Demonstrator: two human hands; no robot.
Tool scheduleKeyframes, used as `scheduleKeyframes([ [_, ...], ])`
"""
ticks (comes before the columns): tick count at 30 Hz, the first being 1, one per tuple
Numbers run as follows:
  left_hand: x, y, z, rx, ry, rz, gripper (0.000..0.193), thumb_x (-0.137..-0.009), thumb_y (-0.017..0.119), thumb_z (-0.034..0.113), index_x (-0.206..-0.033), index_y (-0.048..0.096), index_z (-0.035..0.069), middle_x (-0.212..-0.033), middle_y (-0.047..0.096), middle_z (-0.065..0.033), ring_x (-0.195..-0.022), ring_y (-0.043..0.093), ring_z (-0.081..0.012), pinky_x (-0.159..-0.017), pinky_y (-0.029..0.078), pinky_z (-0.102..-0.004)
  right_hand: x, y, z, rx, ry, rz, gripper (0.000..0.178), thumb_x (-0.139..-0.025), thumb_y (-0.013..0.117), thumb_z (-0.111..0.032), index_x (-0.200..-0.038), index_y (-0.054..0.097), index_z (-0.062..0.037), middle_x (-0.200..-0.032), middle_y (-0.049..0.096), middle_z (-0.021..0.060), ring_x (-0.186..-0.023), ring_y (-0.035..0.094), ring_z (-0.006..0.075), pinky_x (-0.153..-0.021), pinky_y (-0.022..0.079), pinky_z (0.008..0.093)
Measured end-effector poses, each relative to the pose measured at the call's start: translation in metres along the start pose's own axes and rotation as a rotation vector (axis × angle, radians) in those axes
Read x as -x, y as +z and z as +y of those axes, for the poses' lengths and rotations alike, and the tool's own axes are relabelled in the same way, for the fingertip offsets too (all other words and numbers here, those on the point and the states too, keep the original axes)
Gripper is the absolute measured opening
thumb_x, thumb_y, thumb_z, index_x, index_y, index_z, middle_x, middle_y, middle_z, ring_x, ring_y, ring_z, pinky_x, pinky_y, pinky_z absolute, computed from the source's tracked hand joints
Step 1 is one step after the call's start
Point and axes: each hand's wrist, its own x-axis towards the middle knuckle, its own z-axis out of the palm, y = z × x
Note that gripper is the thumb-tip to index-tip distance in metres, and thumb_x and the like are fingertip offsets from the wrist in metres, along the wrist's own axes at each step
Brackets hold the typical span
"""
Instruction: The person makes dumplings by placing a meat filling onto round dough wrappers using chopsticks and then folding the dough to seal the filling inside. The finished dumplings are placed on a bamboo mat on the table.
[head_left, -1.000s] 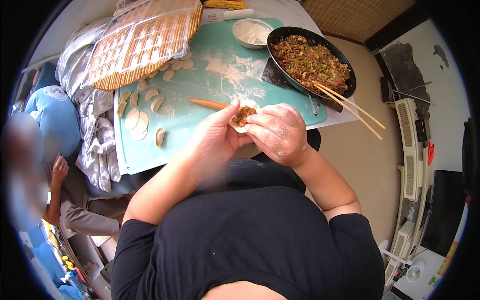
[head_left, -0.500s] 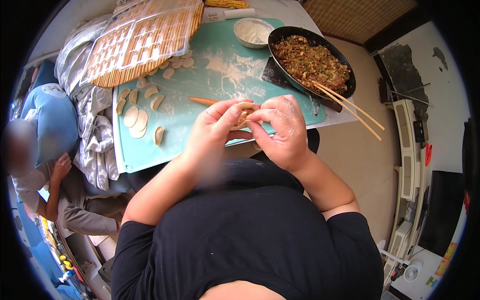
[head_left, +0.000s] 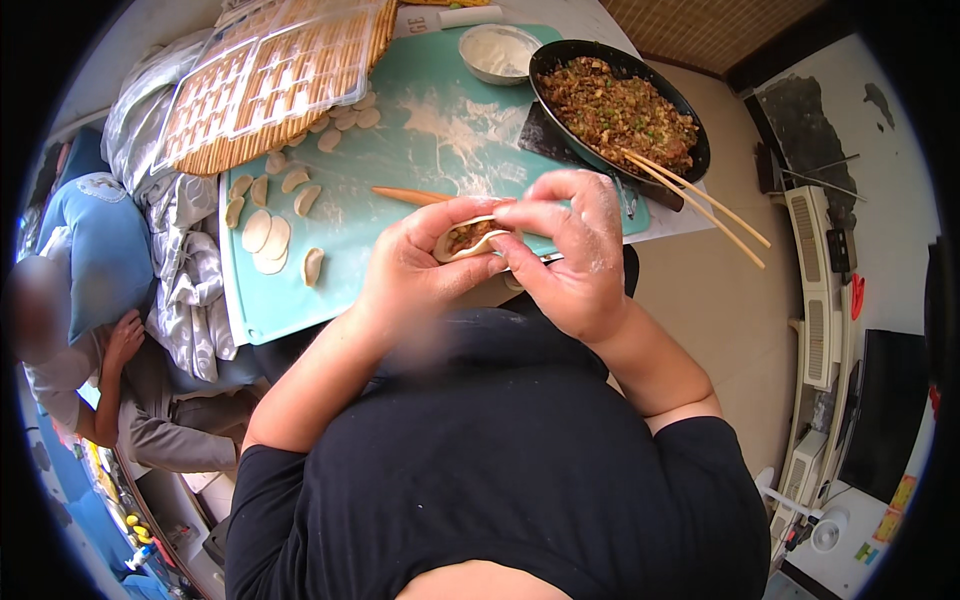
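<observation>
A dumpling (head_left: pixel 468 238) with brown filling showing along its gap is held between my two hands, over the near edge of the green mat (head_left: pixel 300 312). My left hand (head_left: pixel 420 248) cradles it from the left, thumb on the near rim. The thumb and index finger of my floury right hand (head_left: pixel 572 255) pinch its right end. Just beyond my hands lies a wooden rolling pin (head_left: pixel 405 194), partly hidden. To the left are flat dough wrappers (head_left: pixel 270 240), and several folded dumplings (head_left: pixel 312 267) rest around them.
A black pan of minced filling (head_left: pixel 620 110), with chopsticks (head_left: pixel 700 205) across its rim, stands at the far right beside a bowl of flour (head_left: pixel 498 52). A clear divided tray (head_left: pixel 290 90) lies on a woven mat at far left. Another person (head_left: pixel 95 330) sits left.
The dumpling has turned so its filling shows more plainly between the edges. My right hand's fingers have shifted along its rim, and the view has moved slightly.
</observation>
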Motion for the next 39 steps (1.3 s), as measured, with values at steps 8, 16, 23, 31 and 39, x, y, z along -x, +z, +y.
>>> scheduleKeyframes([
  [8,0.000,-0.004,-0.013,-0.293,0.128,0.074,0.058,-0.075,0.068,-0.001,-0.128,0.045,0.005,-0.112,0.061,-0.0113,-0.099,0.059,-0.0143,-0.084,0.049,-0.0279,-0.005,-0.005,0.002,-0.017,0.052,-0.140,0.027,-0.065,0.072,-0.007,-0.089,0.062,-0.0078,-0.109,0.054,0.0109,-0.099,0.049,0.0291,-0.084,0.042,0.0384],
  [16,-0.002,-0.003,-0.011,-0.336,0.173,0.057,0.057,-0.075,0.069,-0.001,-0.127,0.045,0.005,-0.114,0.061,-0.0121,-0.100,0.060,-0.0159,-0.084,0.049,-0.0284,-0.003,-0.003,0.003,-0.085,0.033,-0.102,0.019,-0.064,0.072,-0.004,-0.081,0.062,-0.0064,-0.105,0.057,0.0077,-0.096,0.051,0.0276,-0.082,0.042,0.0378],
  [23,-0.001,0.000,-0.006,-0.392,0.178,0.121,0.050,-0.074,0.070,0.001,-0.120,0.052,0.003,-0.107,0.064,-0.0111,-0.095,0.062,-0.0147,-0.080,0.050,-0.0273,0.001,0.003,0.009,-0.051,-0.105,-0.029,0.019,-0.061,0.070,-0.001,-0.078,0.062,-0.0080,-0.086,0.060,0.0027,-0.082,0.054,0.0239,-0.075,0.041,0.0363],
  [31,0.003,-0.005,-0.011,-0.446,0.100,0.220,0.036,-0.071,0.073,0.004,-0.105,0.061,0.000,-0.090,0.067,-0.0068,-0.080,0.063,-0.0095,-0.071,0.051,-0.0238,0.003,0.010,0.008,0.080,-0.180,0.022,0.021,-0.060,0.070,-0.004,-0.079,0.062,-0.0072,-0.084,0.061,0.0022,-0.079,0.055,0.0236,-0.073,0.041,0.0377],
  [39,0.002,-0.004,-0.013,-0.393,0.072,0.240,0.037,-0.071,0.073,0.004,-0.105,0.061,-0.002,-0.089,0.067,-0.0073,-0.080,0.061,-0.0079,-0.072,0.050,-0.0232,0.001,0.009,0.010,0.048,-0.181,0.026,0.021,-0.061,0.070,-0.008,-0.081,0.063,-0.0054,-0.089,0.060,0.0046,-0.080,0.054,0.0246,-0.072,0.042,0.0378],
])
